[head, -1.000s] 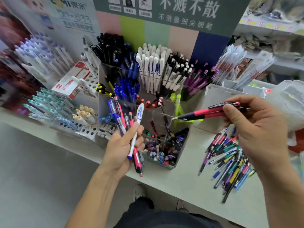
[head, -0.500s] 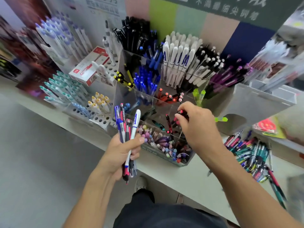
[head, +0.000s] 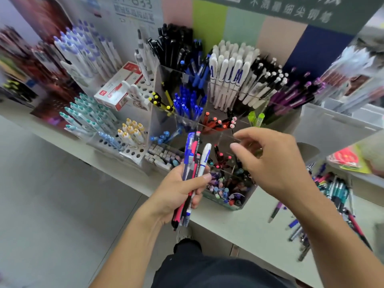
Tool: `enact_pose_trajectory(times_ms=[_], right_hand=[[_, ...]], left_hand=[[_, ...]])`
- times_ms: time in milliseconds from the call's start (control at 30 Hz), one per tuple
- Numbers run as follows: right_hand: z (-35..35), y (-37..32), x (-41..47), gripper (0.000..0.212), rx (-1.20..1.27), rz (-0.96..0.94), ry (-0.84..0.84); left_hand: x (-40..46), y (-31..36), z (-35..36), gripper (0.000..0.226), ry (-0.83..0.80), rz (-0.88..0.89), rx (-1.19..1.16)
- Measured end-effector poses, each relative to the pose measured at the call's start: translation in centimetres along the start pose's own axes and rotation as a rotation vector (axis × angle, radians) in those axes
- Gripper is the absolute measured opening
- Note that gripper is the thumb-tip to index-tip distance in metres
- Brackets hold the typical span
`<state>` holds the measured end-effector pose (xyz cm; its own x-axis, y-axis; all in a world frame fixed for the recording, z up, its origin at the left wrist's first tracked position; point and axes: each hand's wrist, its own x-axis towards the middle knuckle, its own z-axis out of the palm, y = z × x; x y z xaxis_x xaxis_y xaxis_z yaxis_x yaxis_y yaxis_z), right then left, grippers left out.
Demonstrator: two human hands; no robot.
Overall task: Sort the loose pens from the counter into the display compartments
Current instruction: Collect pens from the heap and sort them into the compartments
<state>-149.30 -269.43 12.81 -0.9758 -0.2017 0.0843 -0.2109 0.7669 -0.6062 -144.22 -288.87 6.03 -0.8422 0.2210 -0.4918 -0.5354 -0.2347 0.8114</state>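
My left hand (head: 178, 192) grips a bundle of pens (head: 194, 159), blue, pink-red and one white with a blue letter, tips pointing down. My right hand (head: 270, 163) hovers with loosely bent fingers and nothing in it, over the clear acrylic display (head: 228, 204). Just beyond its fingertips is the compartment of red and black pens with pink ends (head: 220, 121). A heap of loose pens (head: 332, 194) lies on the counter at the right, partly hidden by my right forearm.
The tiered display holds blue pens (head: 188, 104), white pens (head: 230, 75), black pens (head: 172, 46) and purple pens (head: 291, 94). A white rack with teal pens (head: 87, 117) and a red-and-white box (head: 118, 88) stand on the left. The counter edge (head: 239, 227) runs in front.
My right hand put the pink and black pens into the red-pen compartment, then drew back with nothing in it. The left hand kept its bundle; the view shifted slightly.
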Motion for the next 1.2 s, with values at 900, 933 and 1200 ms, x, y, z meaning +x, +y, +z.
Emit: enact_pose_trajectory(times_ms=[900, 933, 1200], right_hand=[[0.8, 0.0, 1.3, 0.032, 0.427, 0.175, -0.51], [1.0, 0.0, 1.5, 0.032, 0.433, 0.197, -0.516], [1.6, 0.1, 2.0, 0.018, 0.535, 0.247, -0.578]], left_hand=[[0.0, -0.8, 2.0, 0.033, -0.155, 0.031, -0.039], [0.0, -0.8, 1.8, 0.039, -0.162, 0.041, 0.01], [-0.3, -0.8, 1.6, 0.024, -0.104, 0.027, -0.078]])
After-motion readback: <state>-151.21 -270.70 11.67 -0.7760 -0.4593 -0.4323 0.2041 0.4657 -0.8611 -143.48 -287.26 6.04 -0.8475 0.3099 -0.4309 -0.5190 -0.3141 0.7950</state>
